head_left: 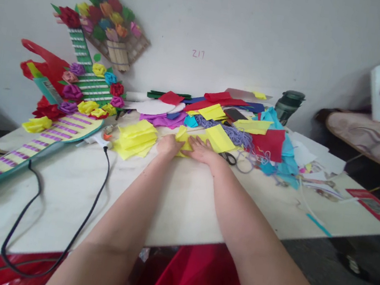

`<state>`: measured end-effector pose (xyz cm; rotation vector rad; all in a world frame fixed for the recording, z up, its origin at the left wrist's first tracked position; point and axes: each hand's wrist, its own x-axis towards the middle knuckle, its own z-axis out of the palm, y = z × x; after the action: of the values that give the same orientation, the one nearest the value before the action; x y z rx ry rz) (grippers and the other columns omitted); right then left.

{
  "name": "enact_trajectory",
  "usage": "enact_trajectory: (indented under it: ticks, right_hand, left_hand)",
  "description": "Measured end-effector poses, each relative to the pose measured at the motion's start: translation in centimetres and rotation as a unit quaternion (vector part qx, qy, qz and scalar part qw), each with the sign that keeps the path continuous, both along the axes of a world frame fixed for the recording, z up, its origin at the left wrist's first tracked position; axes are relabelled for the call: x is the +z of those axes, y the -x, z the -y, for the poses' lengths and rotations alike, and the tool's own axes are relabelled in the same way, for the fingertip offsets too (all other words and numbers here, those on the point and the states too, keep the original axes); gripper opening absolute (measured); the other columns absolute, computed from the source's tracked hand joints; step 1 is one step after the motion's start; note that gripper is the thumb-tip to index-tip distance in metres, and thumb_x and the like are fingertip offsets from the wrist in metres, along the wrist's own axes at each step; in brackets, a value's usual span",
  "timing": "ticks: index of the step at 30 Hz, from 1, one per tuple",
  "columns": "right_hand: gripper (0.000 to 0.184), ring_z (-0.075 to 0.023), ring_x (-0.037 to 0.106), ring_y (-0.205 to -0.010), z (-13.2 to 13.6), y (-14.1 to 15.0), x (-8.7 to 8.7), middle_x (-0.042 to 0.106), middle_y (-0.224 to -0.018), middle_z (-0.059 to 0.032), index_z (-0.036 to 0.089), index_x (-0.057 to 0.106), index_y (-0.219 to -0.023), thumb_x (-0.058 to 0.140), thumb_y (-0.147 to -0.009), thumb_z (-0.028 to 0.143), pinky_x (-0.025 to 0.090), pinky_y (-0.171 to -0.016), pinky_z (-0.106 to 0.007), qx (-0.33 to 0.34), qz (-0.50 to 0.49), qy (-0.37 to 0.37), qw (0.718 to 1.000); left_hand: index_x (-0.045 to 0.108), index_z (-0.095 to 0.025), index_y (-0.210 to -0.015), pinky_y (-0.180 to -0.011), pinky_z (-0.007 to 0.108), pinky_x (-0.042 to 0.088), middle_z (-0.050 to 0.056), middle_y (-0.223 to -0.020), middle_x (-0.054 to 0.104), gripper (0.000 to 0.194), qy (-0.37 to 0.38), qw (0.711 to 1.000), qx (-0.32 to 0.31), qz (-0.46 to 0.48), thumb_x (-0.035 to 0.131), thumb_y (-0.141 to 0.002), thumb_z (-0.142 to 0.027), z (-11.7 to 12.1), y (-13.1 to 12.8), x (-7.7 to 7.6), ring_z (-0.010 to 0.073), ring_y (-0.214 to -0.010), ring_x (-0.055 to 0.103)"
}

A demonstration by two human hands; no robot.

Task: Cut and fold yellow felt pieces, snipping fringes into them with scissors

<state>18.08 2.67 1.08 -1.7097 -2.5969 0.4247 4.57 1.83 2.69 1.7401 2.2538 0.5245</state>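
Note:
Both my hands are at a yellow paper sheet [184,137] lying on the white table. My left hand [168,147] is closed at the sheet's left edge, its fingertips partly hidden. Spread over the right part of the sheet, the fingers of my right hand [203,152] lie flat. Left of my hands is a loose stack of yellow paper [135,138]. Another yellow piece [219,138] lies just beyond my right hand. Black-handled scissors [229,158] rest beside that hand, their blades mostly covered.
A flower-trimmed guitar-shaped craft [68,120] covers the left side, near a glue gun [99,140] with a black cord [99,191]. Behind my hands are purple yarn [236,134], red paper [269,144] and a dark bottle [289,105]. Blue paper [288,164] lies right.

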Motion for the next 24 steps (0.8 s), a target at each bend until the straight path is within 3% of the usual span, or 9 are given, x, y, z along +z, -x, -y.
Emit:
enact_trajectory:
  ticks: [10, 15, 24]
  right_hand:
    - [0.093, -0.0232, -0.004, -0.142, 0.2, -0.9, 0.6, 0.004, -0.155, -0.0052, 0.016, 0.007, -0.149, 0.037, -0.079, 0.069, -0.002, -0.113, -0.046, 0.003, -0.069, 0.017, 0.997]
    - [0.076, -0.02, -0.003, -0.142, 0.0, -1.2, 0.7, 0.004, -0.155, -0.0036, 0.02, 0.009, -0.149, 0.031, -0.087, 0.059, -0.003, -0.114, -0.042, -0.01, -0.108, 0.03, 0.994]
    - [0.058, -0.0189, 0.016, -0.141, -0.5, -0.6, 0.5, 0.019, -0.153, -0.0059, 0.017, 0.027, -0.145, 0.036, -0.092, 0.038, 0.008, -0.114, -0.044, -0.039, -0.144, -0.045, 0.988]
  left_hand:
    - [0.065, -0.014, -0.1, -0.078, 0.031, 0.046, 0.013, -0.097, 0.068, 0.039, -0.066, 0.992, -0.023, 0.103, 0.065, -0.072, -0.042, -1.1, 1.7, -1.1, 0.0241, -0.093, 0.064]
    - [0.066, -0.015, -0.101, -0.078, 0.032, 0.047, 0.012, -0.096, 0.069, 0.041, -0.089, 0.983, -0.014, 0.161, 0.068, -0.07, -0.042, -1.5, 2.2, -1.6, 0.0242, -0.091, 0.064]
    - [0.066, -0.013, -0.099, -0.078, 0.031, 0.05, 0.012, -0.099, 0.069, 0.039, -0.103, 0.966, 0.01, 0.235, 0.071, -0.067, -0.035, -2.1, 2.6, -1.8, 0.0234, -0.091, 0.065]
